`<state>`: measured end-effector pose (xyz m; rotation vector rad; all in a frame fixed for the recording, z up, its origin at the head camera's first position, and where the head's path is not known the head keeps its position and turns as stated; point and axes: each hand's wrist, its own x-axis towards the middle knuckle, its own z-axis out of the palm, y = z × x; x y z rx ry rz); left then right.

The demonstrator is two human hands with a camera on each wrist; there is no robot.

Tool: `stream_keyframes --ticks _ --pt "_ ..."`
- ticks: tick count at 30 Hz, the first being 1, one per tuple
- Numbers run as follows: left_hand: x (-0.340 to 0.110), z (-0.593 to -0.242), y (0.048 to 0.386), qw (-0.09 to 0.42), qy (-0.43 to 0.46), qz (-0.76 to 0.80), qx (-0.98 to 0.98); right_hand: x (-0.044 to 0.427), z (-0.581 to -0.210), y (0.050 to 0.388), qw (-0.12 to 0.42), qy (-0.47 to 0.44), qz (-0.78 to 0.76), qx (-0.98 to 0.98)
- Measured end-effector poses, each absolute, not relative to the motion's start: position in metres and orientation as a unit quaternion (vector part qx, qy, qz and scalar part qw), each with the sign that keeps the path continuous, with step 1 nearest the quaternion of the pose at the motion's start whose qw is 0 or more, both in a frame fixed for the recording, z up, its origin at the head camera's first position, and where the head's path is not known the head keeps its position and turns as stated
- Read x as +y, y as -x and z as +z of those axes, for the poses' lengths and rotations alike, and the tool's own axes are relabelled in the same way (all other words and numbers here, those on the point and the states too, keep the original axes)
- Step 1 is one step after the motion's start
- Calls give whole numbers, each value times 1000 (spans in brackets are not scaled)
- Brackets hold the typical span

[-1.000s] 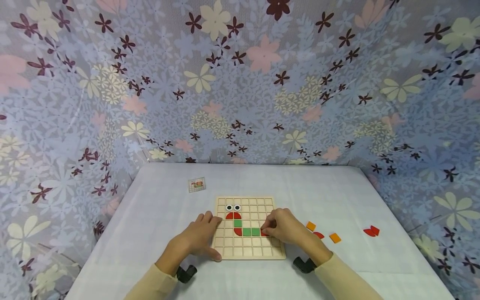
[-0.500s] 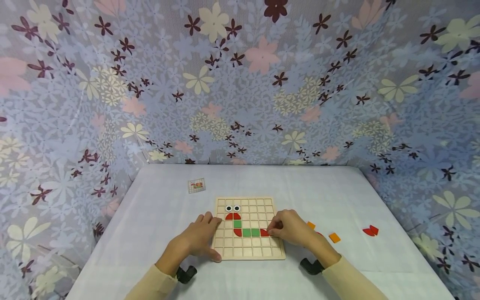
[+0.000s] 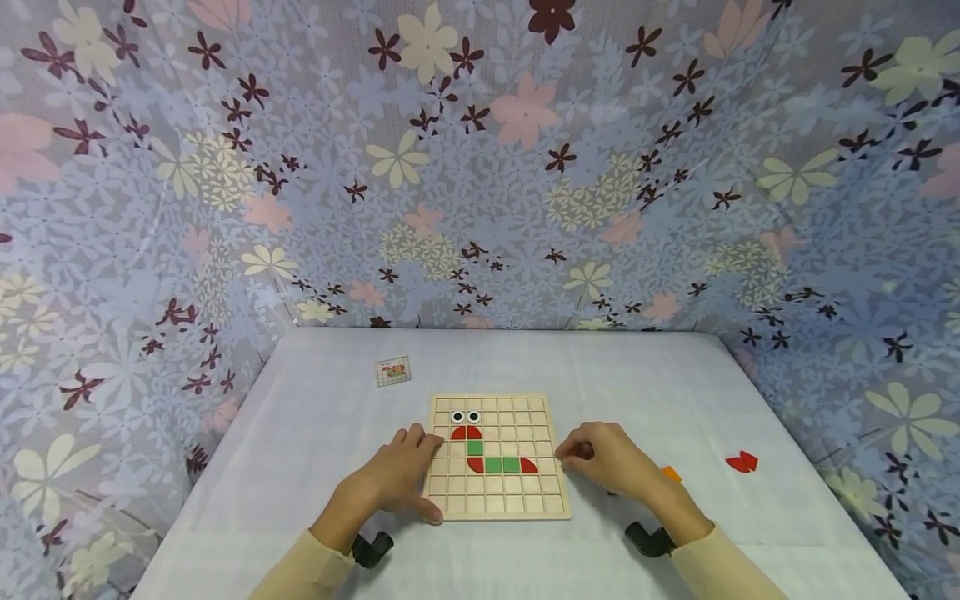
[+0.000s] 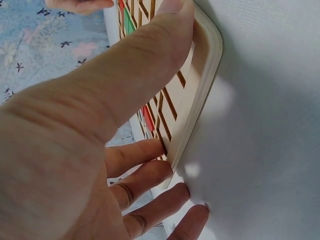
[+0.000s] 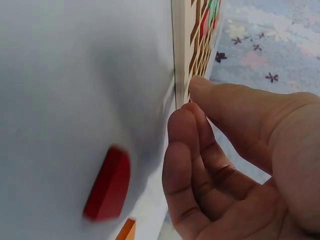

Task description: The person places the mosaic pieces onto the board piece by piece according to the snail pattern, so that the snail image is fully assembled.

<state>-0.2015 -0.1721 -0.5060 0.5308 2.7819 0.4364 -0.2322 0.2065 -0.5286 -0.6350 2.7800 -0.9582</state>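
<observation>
A wooden grid board [image 3: 507, 504] lies on the table, bearing two eye tiles [image 3: 466, 417], red quarter-round tiles [image 3: 528, 466] and green square tiles [image 3: 511, 465]. My left hand [image 3: 396, 473] rests at its left side. In the left wrist view the thumb [image 4: 150, 47] lies on the board's rim near a corner, with fingertips along the edge. Just off the right edge is my right hand [image 3: 607, 457], its fingers loosely bent and nothing visible between thumb and fingertips. On the cloth below it, the right wrist view has a red tile [image 5: 107, 185].
Farther right lie an orange square tile [image 3: 671, 474], partly behind the right wrist, and some red tiles [image 3: 742, 462]. A small picture card [image 3: 393, 371] sits behind the board at left. Floral curtains [image 3: 480, 167] surround the white-covered table [image 3: 315, 358].
My right hand has let go of the red quarter-round tile, which sits in its cell beside the green squares. It has moved right, past the board's edge. The left hand stays put.
</observation>
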Motion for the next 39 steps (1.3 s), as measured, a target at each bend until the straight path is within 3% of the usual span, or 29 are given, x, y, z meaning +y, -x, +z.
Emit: stream_keyframes --ticks 20,39 --pt "-175 -502 202 134 -192 150 961 249 -533 228 93 79 -303 945" --pt "-173 -506 201 134 -189 151 961 288 -536 214 105 153 -330 925"
